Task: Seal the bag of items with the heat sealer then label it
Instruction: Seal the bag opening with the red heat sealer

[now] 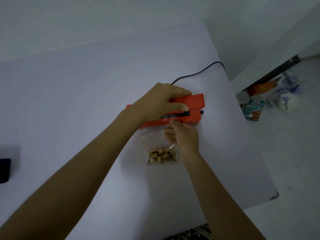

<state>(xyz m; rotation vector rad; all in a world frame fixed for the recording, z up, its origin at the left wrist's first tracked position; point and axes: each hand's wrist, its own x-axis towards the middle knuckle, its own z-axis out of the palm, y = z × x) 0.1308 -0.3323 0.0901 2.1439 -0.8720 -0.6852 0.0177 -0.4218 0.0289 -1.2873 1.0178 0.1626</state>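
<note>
An orange heat sealer [192,108] lies across the middle of the white table [69,101]. My left hand [161,103] rests on top of it, fingers wrapped around its upper arm. A clear plastic bag [152,137] lies just in front of the sealer, its open top tucked under the sealer's jaw. Brown and tan pieces [161,155] sit bunched at the bag's near end. My right hand [183,135] pinches the bag's upper right edge beside the jaw.
A black power cord [199,71] runs from the sealer off the table's right edge. A dark object [4,170] lies at the left edge. On the floor to the right are a teal box [253,110], an orange item and plastic bags.
</note>
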